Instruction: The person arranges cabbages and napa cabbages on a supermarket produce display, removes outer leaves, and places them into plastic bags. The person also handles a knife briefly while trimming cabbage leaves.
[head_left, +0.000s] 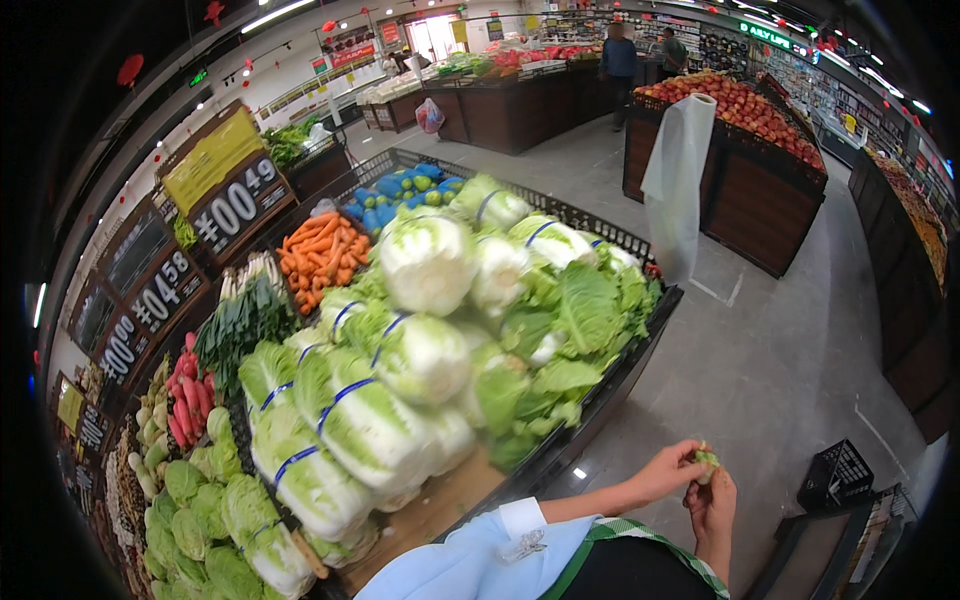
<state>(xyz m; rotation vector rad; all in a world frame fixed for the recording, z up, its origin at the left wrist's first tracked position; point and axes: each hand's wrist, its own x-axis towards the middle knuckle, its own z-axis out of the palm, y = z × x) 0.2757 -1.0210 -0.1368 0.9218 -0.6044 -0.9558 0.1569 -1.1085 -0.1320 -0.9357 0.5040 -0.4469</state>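
Note:
My left hand (671, 469) and my right hand (711, 502) meet over the grey floor, close in front of my body. Pinched between the fingertips of both is a small crumpled green piece (705, 457), perhaps a bit of leaf. To the left of my hands, napa cabbages (427, 352), most with blue bands, lie piled on a display stand. Loose outer cabbage leaves (589, 307) are heaped at the stand's near right side. A bare brown board (442, 487) shows below the pile.
Carrots (322, 255), leeks (251, 311) and round green cabbages (184, 525) border the pile. A plastic bag roll (679, 172) stands at its corner. A black crate (836, 472) sits at right. Beyond are an apple stand (750, 112) and two people, one in blue (618, 60).

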